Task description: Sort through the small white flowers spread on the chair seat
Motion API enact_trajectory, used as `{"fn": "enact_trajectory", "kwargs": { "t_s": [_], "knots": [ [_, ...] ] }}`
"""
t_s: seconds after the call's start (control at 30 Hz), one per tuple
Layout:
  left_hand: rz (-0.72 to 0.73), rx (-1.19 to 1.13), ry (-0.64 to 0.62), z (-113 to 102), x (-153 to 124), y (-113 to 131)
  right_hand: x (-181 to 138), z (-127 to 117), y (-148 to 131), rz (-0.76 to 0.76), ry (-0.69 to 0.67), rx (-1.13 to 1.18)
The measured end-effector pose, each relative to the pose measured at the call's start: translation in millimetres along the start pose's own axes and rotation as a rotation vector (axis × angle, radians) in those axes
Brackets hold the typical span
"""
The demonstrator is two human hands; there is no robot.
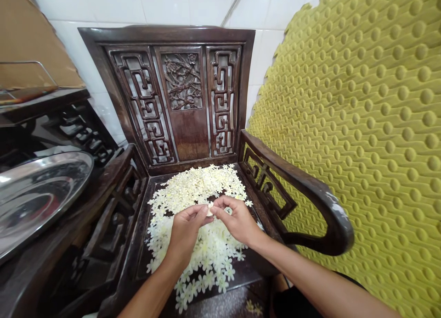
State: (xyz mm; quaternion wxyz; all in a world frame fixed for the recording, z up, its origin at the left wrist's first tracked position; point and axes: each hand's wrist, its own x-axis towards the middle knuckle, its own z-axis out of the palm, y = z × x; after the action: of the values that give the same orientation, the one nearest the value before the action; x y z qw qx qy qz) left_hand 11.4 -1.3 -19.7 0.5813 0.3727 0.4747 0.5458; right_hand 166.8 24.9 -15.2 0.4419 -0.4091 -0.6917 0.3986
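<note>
A heap of small white paper-like flowers (pixel 196 187) covers the seat of a dark carved wooden armchair (pixel 186 102). My left hand (pixel 184 231) and my right hand (pixel 236 219) meet over the heap, fingertips pinched together. Both pinch one small white flower piece (pixel 209 210) between them, held just above the pile. More flowers spread under my wrists toward the seat's front edge.
A large shiny metal tray (pixel 37 194) rests on dark furniture at the left. A yellow-green bumpy foam mat (pixel 361 139) stands against the chair's right armrest (pixel 303 189). White wall tiles lie behind the chair back.
</note>
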Motion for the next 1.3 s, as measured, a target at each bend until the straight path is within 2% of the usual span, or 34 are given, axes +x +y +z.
{"fn": "enact_trajectory", "kwargs": {
  "t_s": [0.17,0.33,0.73,0.97,1.1,1.3],
  "knots": [
    [-0.01,-0.054,-0.002,5,-2,-2,0,2,-1,-0.022,0.044,-0.11],
    [0.024,-0.015,-0.026,1,-2,-4,1,1,-4,-0.049,0.021,-0.1],
    [0.071,0.157,-0.096,-4,0,10,6,-1,4,0.1,-0.116,0.338],
    [0.09,0.164,-0.083,-4,0,11,2,0,1,0.014,-0.05,0.124],
    [0.074,0.159,-0.031,-6,3,9,3,0,4,0.024,-0.009,0.152],
    [0.068,0.1,0.005,-7,5,6,6,-2,6,0.067,-0.038,0.2]
  ]
}}
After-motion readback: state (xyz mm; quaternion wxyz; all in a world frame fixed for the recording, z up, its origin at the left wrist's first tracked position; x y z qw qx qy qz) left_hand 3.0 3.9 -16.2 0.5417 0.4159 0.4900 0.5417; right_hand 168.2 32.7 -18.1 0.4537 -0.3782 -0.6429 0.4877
